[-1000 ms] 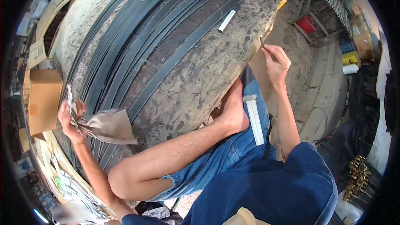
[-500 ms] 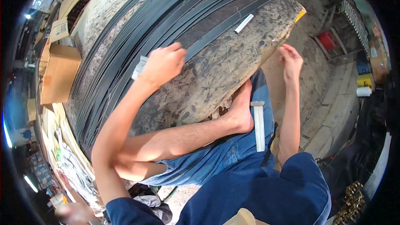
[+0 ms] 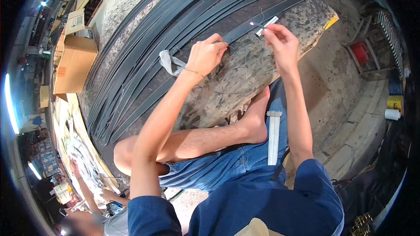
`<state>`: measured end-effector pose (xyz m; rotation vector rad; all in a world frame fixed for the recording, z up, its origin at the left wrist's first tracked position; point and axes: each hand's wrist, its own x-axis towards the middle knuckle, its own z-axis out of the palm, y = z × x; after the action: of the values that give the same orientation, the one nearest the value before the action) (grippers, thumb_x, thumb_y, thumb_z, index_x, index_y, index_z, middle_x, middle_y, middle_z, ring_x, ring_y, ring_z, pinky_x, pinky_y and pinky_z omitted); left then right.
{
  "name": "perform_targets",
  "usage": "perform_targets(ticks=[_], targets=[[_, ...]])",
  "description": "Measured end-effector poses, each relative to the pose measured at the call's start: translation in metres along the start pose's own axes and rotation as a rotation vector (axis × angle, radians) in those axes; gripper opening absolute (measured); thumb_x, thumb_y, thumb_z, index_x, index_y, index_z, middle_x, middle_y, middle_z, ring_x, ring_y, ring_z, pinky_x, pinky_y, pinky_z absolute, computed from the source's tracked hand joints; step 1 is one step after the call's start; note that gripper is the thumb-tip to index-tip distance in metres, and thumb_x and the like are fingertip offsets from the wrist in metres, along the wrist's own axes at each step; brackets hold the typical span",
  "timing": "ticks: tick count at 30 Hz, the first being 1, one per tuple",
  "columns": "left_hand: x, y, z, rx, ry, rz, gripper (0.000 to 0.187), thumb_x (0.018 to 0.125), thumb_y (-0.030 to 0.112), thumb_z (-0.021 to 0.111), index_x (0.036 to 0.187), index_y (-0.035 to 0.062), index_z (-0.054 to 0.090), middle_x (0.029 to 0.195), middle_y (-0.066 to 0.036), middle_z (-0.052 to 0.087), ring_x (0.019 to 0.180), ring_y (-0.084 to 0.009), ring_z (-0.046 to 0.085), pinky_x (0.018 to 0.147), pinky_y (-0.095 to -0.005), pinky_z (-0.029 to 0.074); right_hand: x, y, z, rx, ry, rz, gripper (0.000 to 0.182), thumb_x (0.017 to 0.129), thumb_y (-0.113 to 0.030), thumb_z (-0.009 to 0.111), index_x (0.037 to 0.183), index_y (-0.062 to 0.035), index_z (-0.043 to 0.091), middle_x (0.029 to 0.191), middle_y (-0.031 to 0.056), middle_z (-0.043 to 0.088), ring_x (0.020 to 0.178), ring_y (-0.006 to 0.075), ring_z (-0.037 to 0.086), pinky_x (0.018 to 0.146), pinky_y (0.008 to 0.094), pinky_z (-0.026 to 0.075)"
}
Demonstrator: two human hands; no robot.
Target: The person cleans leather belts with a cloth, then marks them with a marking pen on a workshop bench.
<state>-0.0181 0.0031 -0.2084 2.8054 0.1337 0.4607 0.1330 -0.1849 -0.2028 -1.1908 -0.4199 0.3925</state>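
Several long black straps (image 3: 162,30) lie in curved rows over the worn work surface (image 3: 210,87). At the lower edge of a separate black strap (image 3: 280,11), my left hand (image 3: 205,56) is closed, fingertips pinching it. My right hand (image 3: 283,46) grips a slim dark stick (image 3: 261,26) with a pale tip, held above that strap. Just beside its fingers is a silver tube (image 3: 271,21) on the surface. A crumpled whitish strip (image 3: 169,63) lies left of my left wrist. Loose threads are scattered around the straps.
My bent leg (image 3: 201,142) borders the surface's near side, and a pale-handled tool (image 3: 274,140) rests on my shorts. Cardboard boxes (image 3: 74,67) stand at left. Another person (image 3: 85,223) is at lower left. A red object (image 3: 360,52) sits in a frame at right.
My right hand has moved up and left over the strap and now holds the dark stick. My left hand has shifted right along the strap, away from the whitish strip.
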Motion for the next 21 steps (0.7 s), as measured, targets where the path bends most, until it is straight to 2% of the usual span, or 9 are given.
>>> perform_targets(ticks=[2, 3, 6, 10, 12, 14, 18, 21], targets=[[0.000, 0.005, 0.008, 0.056, 0.088, 0.007, 0.005, 0.085, 0.012, 0.070, 0.088, 0.0090, 0.072, 0.093, -0.004, 0.063, 0.066, -0.0304, 0.066, 0.058, -0.0412, 0.053, 0.010, 0.007, 0.024, -0.001, -0.045, 0.002, 0.016, 0.088, -0.003, 0.071, 0.103, 0.0021, 0.069, 0.086, 0.0047, 0.070, 0.070, 0.0074, 0.058, 0.063, 0.0215, 0.046], [0.000, 0.008, 0.013, 0.122, 0.099, 0.031, 0.004, 0.085, 0.009, 0.068, 0.087, 0.0071, 0.066, 0.090, -0.007, 0.059, 0.066, -0.0310, 0.065, 0.057, -0.0411, 0.053, 0.016, 0.010, 0.034, 0.036, -0.080, 0.016, 0.016, 0.088, -0.004, 0.072, 0.102, 0.0023, 0.069, 0.085, 0.0037, 0.069, 0.069, 0.0071, 0.057, 0.062, 0.0215, 0.046], [0.000, 0.012, 0.016, 0.132, 0.109, -0.003, 0.009, 0.084, 0.008, 0.067, 0.090, 0.0055, 0.061, 0.088, -0.009, 0.056, 0.064, -0.0313, 0.063, 0.056, -0.0413, 0.052, 0.029, 0.023, 0.053, 0.105, -0.133, 0.056, 0.016, 0.088, -0.004, 0.072, 0.101, 0.0025, 0.068, 0.082, 0.0016, 0.067, 0.068, 0.0064, 0.056, 0.061, 0.0214, 0.045], [-0.010, 0.004, 0.013, 0.025, 0.123, 0.022, 0.013, 0.082, 0.007, 0.066, 0.090, 0.0050, 0.057, 0.089, -0.010, 0.055, 0.064, -0.0315, 0.062, 0.055, -0.0413, 0.051, 0.039, 0.046, 0.052, -0.006, -0.226, 0.035, 0.013, 0.090, -0.005, 0.070, 0.101, 0.0017, 0.069, 0.085, 0.0011, 0.069, 0.070, 0.0060, 0.056, 0.063, 0.0222, 0.047], [-0.018, 0.001, 0.009, -0.036, 0.091, 0.041, 0.013, 0.080, 0.005, 0.067, 0.088, 0.0049, 0.056, 0.088, -0.010, 0.055, 0.063, -0.0311, 0.061, 0.054, -0.0411, 0.050, 0.039, 0.052, 0.046, -0.192, -0.340, -0.053, 0.012, 0.090, -0.007, 0.070, 0.099, 0.0011, 0.071, 0.085, -0.0004, 0.068, 0.072, 0.0058, 0.057, 0.066, 0.0234, 0.048], [-0.025, -0.003, 0.006, -0.050, 0.085, 0.043, 0.015, 0.078, 0.003, 0.068, 0.088, 0.0048, 0.057, 0.088, -0.009, 0.057, 0.063, -0.0308, 0.061, 0.054, -0.0398, 0.051, 0.037, 0.055, 0.041, -0.209, -0.386, -0.020, 0.011, 0.090, -0.008, 0.069, 0.096, 0.0008, 0.071, 0.083, -0.0005, 0.068, 0.073, 0.0060, 0.059, 0.069, 0.0241, 0.049], [-0.029, -0.006, 0.003, -0.117, 0.106, 0.056, 0.018, 0.075, 0.000, 0.070, 0.087, 0.0046, 0.058, 0.089, -0.009, 0.060, 0.062, -0.0296, 0.062, 0.053, -0.0373, 0.051, 0.031, 0.050, 0.039, -0.342, -0.446, -0.029, 0.012, 0.085, -0.008, 0.068, 0.090, 0.0021, 0.068, 0.073, 0.0003, 0.061, 0.066, 0.0059, 0.052, 0.061, 0.0243, 0.045], [-0.030, -0.007, 0.009, -0.113, 0.163, 0.062, 0.017, 0.074, 0.002, 0.070, 0.083, 0.0052, 0.056, 0.086, -0.008, 0.056, 0.061, -0.0279, 0.061, 0.054, -0.0381, 0.052, 0.029, 0.046, 0.041, -0.487, -0.457, -0.179, 0.011, 0.079, -0.005, 0.067, 0.087, 0.0026, 0.065, 0.069, 0.0029, 0.056, 0.063, 0.0079, 0.050, 0.059, 0.0250, 0.043]])
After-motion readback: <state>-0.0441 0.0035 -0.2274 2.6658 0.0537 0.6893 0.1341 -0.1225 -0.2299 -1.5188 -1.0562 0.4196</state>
